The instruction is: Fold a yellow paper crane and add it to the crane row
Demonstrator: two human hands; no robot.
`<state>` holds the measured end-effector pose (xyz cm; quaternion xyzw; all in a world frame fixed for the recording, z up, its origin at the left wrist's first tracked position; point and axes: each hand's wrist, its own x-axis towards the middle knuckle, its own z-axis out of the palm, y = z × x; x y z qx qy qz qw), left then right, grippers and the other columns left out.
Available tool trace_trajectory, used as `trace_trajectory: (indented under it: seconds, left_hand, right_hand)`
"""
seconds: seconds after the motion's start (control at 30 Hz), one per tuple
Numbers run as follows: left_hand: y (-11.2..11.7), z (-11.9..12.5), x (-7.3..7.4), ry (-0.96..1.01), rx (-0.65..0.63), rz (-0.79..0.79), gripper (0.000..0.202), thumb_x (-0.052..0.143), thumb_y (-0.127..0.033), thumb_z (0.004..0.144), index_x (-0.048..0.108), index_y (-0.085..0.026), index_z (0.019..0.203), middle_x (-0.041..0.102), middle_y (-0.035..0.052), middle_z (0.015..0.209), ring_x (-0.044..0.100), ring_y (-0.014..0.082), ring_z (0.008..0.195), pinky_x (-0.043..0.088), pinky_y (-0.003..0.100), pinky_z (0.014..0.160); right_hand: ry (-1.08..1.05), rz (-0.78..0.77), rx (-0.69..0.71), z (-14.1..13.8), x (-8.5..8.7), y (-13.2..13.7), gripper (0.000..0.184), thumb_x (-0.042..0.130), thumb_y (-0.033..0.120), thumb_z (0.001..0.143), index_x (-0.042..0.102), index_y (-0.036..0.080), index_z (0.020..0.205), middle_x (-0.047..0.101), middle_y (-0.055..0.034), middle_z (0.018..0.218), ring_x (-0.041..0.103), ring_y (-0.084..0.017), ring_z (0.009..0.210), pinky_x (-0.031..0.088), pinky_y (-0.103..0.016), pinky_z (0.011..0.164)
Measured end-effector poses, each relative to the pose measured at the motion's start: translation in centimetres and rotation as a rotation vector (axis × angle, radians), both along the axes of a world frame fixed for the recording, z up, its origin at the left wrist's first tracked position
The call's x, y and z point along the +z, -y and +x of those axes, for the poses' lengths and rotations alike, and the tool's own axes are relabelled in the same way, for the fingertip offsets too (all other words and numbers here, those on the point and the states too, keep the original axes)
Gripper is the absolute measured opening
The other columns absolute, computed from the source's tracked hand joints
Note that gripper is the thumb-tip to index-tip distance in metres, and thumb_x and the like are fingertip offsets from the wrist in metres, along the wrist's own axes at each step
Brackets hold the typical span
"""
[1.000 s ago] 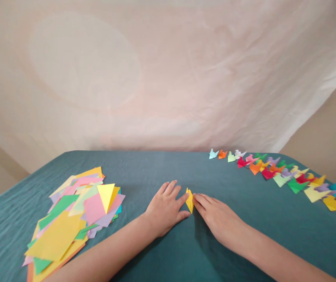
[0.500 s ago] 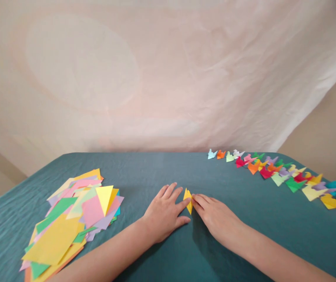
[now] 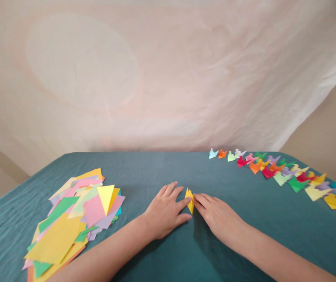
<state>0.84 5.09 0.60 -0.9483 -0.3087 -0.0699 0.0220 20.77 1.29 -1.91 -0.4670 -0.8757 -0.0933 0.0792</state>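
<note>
A small folded yellow origami paper (image 3: 189,194), narrow and diamond-shaped, lies on the dark green cloth between my two hands. From the left, my left hand (image 3: 166,211) rests on the cloth with fingers spread, its index fingertip on the paper's left side. My right hand (image 3: 219,215) has its fingers drawn together at the paper's right edge, pinching it there. Part of the paper is covered by the fingertips.
Loose coloured paper sheets (image 3: 59,239) lie in an overlapping pile on the left, a folded yellow piece (image 3: 105,197) on top. Several small folded paper birds (image 3: 281,178) stand in rows along the right. Behind the table (image 3: 144,166) hangs a pale cloth (image 3: 168,70).
Both hands keep nearly the same pose around the yellow paper. The whole view has shifted very slightly, with everything a little further right.
</note>
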Motion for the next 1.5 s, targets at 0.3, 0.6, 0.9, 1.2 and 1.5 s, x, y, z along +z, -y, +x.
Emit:
trace_trajectory:
  seconds: [0.3,0.6,0.9,1.2,1.5]
  left_hand:
    - [0.2,0.5,-0.2,0.025,0.017,0.01,0.047,0.036,-0.051,0.09,0.043,-0.024,0.128,0.044,0.0087,0.131,0.03,0.0282,0.128,0.027,0.044,0.102]
    - [-0.6,0.3,-1.0,0.074,0.023,-0.023,0.046,0.035,-0.047,0.092,0.041,-0.024,0.131,0.042,0.0092,0.133,0.031,0.0268,0.128,0.029,0.045,0.102]
    - [-1.1,0.4,-1.5,0.239,0.056,-0.108,0.043,0.047,-0.043,0.089,0.046,-0.021,0.126,0.05,0.0081,0.123,0.037,0.0234,0.123,0.034,0.041,0.102]
    - [-1.4,0.5,-1.9,0.386,0.062,-0.124,0.026,0.055,-0.036,0.085,0.056,-0.02,0.105,0.054,0.0068,0.113,0.042,0.023,0.118,0.037,0.04,0.099]
    - [-1.6,0.4,-2.2,0.432,0.036,-0.163,0.018,0.058,-0.031,0.084,0.054,-0.019,0.097,0.055,0.0067,0.107,0.044,0.0218,0.115,0.038,0.039,0.098]
  right_hand:
    - [0.005,0.013,0.005,0.0,-0.1,-0.1,0.034,0.041,0.001,0.082,0.058,0.009,0.11,0.06,-0.0138,0.109,0.057,-0.024,0.099,0.05,-0.038,0.079]
    - [-0.063,0.052,-0.007,-0.3,-0.2,-0.2,0.03,0.043,0.001,0.081,0.062,0.012,0.101,0.062,-0.0102,0.097,0.057,-0.022,0.093,0.048,-0.034,0.078]
    - [-0.485,0.037,-0.169,0.1,0.1,-0.6,0.027,0.042,0.008,0.082,0.064,0.02,0.092,0.065,-0.0037,0.093,0.058,-0.017,0.082,0.045,-0.03,0.076]
    - [-0.557,-0.025,-0.216,0.0,-0.7,-1.1,0.01,0.053,0.028,0.083,0.06,0.02,0.086,0.061,-0.0041,0.096,0.055,-0.019,0.089,0.041,-0.034,0.077]
    - [-0.669,-0.138,-0.24,-0.1,-0.9,-1.7,0.008,0.059,0.027,0.079,0.062,0.021,0.076,0.061,-0.0028,0.095,0.054,-0.019,0.092,0.038,-0.036,0.081]
